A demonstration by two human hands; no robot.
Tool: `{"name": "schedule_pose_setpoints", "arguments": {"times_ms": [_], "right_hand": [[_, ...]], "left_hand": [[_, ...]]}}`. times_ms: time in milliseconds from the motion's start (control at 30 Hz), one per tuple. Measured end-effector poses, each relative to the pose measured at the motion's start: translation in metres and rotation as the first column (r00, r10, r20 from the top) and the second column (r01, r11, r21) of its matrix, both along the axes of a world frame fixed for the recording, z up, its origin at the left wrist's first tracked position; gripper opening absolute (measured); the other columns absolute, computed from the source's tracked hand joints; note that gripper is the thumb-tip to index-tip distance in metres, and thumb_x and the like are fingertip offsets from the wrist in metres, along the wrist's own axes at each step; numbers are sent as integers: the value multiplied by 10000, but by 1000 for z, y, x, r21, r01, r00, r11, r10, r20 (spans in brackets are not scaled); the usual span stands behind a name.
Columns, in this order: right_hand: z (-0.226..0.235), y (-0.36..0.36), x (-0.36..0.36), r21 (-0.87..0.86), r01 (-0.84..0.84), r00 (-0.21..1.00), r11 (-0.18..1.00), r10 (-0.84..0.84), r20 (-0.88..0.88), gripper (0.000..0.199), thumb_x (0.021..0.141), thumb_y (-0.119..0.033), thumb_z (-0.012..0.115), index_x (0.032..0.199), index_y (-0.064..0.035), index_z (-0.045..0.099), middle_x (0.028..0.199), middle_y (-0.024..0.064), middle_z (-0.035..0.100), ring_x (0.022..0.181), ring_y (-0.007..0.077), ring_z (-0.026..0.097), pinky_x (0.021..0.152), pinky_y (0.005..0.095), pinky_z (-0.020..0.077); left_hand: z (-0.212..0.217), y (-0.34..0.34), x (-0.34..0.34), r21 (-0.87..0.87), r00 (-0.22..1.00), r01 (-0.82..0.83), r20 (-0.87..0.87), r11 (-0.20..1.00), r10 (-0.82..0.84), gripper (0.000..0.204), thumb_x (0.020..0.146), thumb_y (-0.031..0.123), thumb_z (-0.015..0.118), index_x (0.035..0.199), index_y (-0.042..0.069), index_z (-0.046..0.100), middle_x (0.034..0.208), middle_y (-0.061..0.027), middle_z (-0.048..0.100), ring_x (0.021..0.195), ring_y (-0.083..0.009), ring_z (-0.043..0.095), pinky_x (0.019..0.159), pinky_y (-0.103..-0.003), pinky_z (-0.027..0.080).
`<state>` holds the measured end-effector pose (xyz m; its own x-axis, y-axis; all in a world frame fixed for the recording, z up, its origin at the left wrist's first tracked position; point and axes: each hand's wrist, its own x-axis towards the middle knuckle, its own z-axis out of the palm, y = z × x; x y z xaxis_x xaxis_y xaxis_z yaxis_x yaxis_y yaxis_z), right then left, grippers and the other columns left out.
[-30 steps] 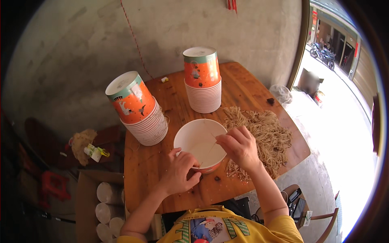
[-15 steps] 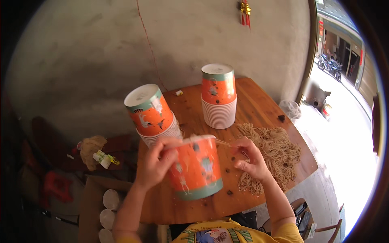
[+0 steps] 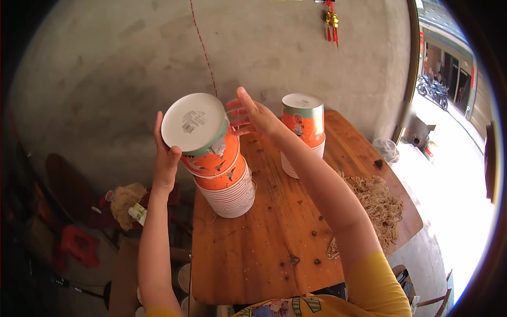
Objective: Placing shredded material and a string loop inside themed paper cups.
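An orange paper bucket (image 3: 193,122) with a green band and white base is upside down over the left stack of paper buckets (image 3: 226,196). My left hand (image 3: 167,158) grips its side, thumb in front and fingers behind. At the bucket's right side, my right hand (image 3: 255,117) is open with its fingers spread; whether the fingertips touch it I cannot tell. A second stack of upturned buckets (image 3: 303,124) stands farther right, partly behind my right forearm. Tan strings (image 3: 377,203) lie in a loose pile at the table's right, and my right arm covers part of them.
The wooden table (image 3: 264,264) stands close to a grey wall. Below its left side are a cardboard box (image 3: 125,269) with white round containers and a red stool (image 3: 79,245). A clear plastic bag (image 3: 386,150) sits beyond its right edge, near the bright doorway.
The bucket has gone from upright over the table's front to upside down on the left stack. My right hand has moved from beside the string pile to the bucket's right side.
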<state>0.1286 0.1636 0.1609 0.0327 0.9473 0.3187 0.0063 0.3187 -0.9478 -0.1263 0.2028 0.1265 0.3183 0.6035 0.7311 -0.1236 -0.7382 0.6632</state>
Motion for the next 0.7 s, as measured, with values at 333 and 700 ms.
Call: {"name": "schedule_pose_setpoints", "arguments": {"times_ms": [333,700], "right_hand": [[-62,15,123,645,490,-39,586,-725,688,502,819,-432,693,1257,-201,609,1339,123,532,1242,321,477,1120,486,261],[-40,9,147,513,429,222,743,-637,738,269,842,-246,664,1095,-160,697,1102,43,664,1124,245,585,1151,481,239]], "left_hand": [[-29,40,9,-195,981,-183,-98,964,167,907,881,699,510,1534,148,204,1504,-121,321,1369,-258,344,1129,-392,267],[-61,20,15,-166,977,-193,55,967,204,871,937,650,450,1566,164,92,1569,-131,208,1414,-268,283,1149,-412,244]]}}
